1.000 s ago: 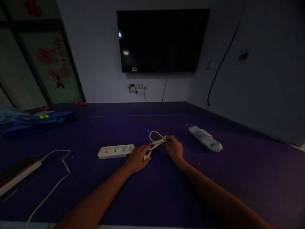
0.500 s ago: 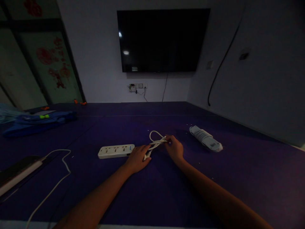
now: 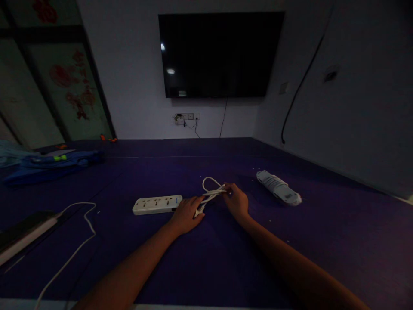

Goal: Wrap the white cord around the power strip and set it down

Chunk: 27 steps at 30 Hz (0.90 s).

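Note:
A white power strip [image 3: 157, 205] lies on the purple surface, its right end beside my left hand [image 3: 187, 214]. That hand is closed around part of the white power cord [image 3: 211, 193], with the plug [image 3: 199, 210] showing by its thumb. The cord lies in loose loops between both hands, one loop rising at the back. My right hand [image 3: 236, 200] pinches the right end of the loops between thumb and fingers. Off to the right lies a second power strip [image 3: 279, 187] with its cord wound around it.
At left, a dark device with a pale edge [image 3: 29, 239] has a white cable [image 3: 87, 219] running to the front. Blue clothing [image 3: 54, 163] lies behind it. A television [image 3: 222, 56] hangs on the far wall, and a black cable [image 3: 301, 88] hangs on the right wall.

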Available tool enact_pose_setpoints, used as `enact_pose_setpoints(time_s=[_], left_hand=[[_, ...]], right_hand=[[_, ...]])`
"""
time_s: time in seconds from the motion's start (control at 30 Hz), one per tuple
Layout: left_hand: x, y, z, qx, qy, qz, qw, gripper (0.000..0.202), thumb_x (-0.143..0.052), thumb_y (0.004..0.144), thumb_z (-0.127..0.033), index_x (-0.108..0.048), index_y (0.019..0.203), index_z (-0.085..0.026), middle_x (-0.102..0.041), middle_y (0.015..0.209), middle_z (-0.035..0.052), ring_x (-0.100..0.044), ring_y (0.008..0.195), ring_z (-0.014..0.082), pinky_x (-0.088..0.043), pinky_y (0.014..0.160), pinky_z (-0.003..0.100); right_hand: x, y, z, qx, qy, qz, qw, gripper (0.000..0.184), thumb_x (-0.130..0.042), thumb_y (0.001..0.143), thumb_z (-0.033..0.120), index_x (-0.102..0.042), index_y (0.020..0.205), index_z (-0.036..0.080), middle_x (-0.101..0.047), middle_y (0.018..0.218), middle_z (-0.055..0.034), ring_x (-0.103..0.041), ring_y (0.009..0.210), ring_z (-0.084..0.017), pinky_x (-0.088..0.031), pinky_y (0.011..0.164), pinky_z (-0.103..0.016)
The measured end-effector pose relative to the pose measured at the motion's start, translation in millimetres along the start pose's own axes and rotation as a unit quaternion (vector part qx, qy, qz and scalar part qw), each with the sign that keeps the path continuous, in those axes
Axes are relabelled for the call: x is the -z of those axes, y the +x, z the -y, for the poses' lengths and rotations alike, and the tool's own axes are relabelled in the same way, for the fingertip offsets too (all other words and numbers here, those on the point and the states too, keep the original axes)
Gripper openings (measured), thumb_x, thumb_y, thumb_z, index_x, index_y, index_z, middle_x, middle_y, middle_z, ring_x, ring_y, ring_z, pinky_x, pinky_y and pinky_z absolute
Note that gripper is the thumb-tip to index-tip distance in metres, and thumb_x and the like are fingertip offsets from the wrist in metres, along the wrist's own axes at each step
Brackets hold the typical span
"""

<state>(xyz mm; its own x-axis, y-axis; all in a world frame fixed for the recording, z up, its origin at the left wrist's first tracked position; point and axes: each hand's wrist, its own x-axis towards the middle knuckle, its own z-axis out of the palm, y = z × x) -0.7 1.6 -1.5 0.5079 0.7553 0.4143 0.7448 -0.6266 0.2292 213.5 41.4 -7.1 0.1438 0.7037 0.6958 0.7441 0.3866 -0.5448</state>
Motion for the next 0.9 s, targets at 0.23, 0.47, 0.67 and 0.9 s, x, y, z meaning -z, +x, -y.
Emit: enact_pose_setpoints(time_s=[0.23, 0.47, 0.67, 0.9], left_hand=[[1.3, -0.1, -1.1, -0.002, 0.0, 0.002, 1.0, 0.055, -0.051, 0.082, -0.033, -0.037, 0.133, -0.02, -0.054, 0.123, 0.0107, -0.048, 0.114, 0.0251, -0.039, 0.094, 0.04], [2.0, -0.1, -1.9, 0.0, -0.003, -0.002, 1.0, 0.055, -0.052, 0.081, -0.032, -0.037, 0.133, -0.022, -0.054, 0.122, 0.0098, -0.049, 0.113, 0.0247, -0.039, 0.094, 0.04], [2.2, 0.1, -1.8, -0.001, 0.0, 0.004, 1.0, 0.054, -0.051, 0.082, -0.033, -0.037, 0.132, -0.02, -0.055, 0.121, 0.0106, -0.05, 0.112, 0.025, -0.039, 0.093, 0.04], [0.8, -0.1, -0.8, -0.004, -0.004, 0.0, 1.0, 0.054, -0.052, 0.081, -0.032, -0.037, 0.132, -0.022, -0.055, 0.12, 0.0098, -0.05, 0.111, 0.0243, -0.039, 0.093, 0.04]], right_hand=[[-0.3, 1.0, -1.2, 0.0, 0.008, 0.001, 1.0, 0.004, -0.054, 0.074, 0.023, -0.051, 0.077, 0.024, -0.069, 0.095, -0.0015, -0.065, 0.082, -0.02, -0.049, 0.068, -0.03], [-0.9, 0.3, -2.1, 0.004, 0.012, -0.002, 1.0, 0.005, -0.054, 0.073, 0.022, -0.051, 0.077, 0.024, -0.069, 0.095, -0.0015, -0.065, 0.081, -0.019, -0.049, 0.068, -0.03], [1.1, 0.4, 0.6, 0.001, 0.008, -0.001, 1.0, 0.004, -0.053, 0.074, 0.022, -0.053, 0.078, 0.024, -0.069, 0.095, -0.0018, -0.065, 0.08, -0.019, -0.048, 0.067, -0.029], [0.9, 0.2, 1.0, -0.004, -0.001, 0.001, 1.0, 0.003, -0.054, 0.073, 0.022, -0.053, 0.076, 0.024, -0.069, 0.09, -0.0015, -0.065, 0.078, -0.019, -0.048, 0.067, -0.03]])
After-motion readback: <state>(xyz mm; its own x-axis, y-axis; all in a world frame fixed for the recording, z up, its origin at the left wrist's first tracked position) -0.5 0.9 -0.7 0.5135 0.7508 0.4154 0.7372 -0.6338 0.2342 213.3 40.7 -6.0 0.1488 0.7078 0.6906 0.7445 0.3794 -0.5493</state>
